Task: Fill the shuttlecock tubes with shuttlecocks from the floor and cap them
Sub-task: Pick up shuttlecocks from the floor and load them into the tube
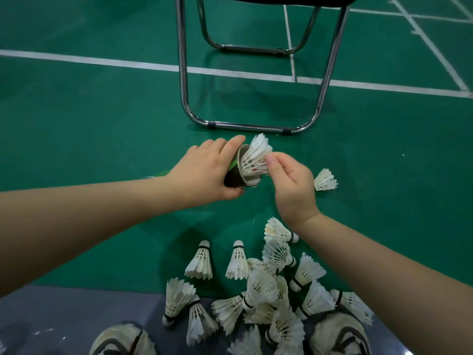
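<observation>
My left hand (207,172) wraps around a dark shuttlecock tube (236,176) with a green band, its open mouth turned to the right. A white feather shuttlecock (256,156) sits partly inside that mouth, feathers sticking out. My right hand (289,183) pinches this shuttlecock at its lower feathers with thumb and fingers. Several more white shuttlecocks (258,295) lie in a heap on the floor below my hands, and a single one (325,180) rests to the right of my right hand.
A folding chair with chrome legs (249,126) stands just beyond my hands on the green court floor (102,119). White court lines (102,61) cross behind it. My two shoes (122,339) show at the bottom edge on a grey strip.
</observation>
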A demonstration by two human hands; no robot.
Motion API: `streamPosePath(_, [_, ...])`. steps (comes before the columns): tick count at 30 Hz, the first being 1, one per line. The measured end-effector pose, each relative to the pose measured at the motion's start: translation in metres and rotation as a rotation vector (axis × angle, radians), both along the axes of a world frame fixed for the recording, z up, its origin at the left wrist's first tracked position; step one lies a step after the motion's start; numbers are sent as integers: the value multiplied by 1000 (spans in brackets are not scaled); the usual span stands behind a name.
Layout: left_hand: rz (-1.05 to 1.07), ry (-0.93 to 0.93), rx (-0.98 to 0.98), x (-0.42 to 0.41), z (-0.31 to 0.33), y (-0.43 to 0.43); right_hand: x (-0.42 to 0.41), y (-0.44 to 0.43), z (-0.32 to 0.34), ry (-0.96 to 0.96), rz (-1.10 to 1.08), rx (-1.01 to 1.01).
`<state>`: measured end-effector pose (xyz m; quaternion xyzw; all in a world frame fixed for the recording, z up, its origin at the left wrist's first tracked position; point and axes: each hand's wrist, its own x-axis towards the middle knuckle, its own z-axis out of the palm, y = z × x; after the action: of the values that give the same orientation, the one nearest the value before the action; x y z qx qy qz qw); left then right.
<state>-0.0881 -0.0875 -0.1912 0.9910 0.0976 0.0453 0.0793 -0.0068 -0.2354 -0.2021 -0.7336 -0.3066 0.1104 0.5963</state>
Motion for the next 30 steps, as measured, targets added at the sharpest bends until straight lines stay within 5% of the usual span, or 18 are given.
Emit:
streamPosePath(3, [12,-5,-5,4,0,0,-5,0,2,-49,156,-115])
streamPosePath(6, [-4,15,13,6,-1,-2,-6,6,5,123,340,-289])
streamPosePath(13, [-165,175,99,9,-11,-28,14,12,10,260,817,-966])
streamPosePath(15, [-174,209,133,10,-18,-34,11,8,-4,319,785,-900])
streamPosePath(20, [-43,144,54,26,-23,-28,19,-2,-14,566,263,-168])
streamPosePath(22, [-18,163,39,30,-25,-27,31,-11,-19,625,58,-21])
streamPosePath(25, [-10,196,46,31,-31,-27,44,-35,-43,427,-56,-373])
streamPosePath(28, [-29,204,51,31,-34,-29,48,-61,-79,140,162,-894])
streamPosePath(30, [-45,216,48,30,-36,-32,44,-70,-94,-105,312,-1026])
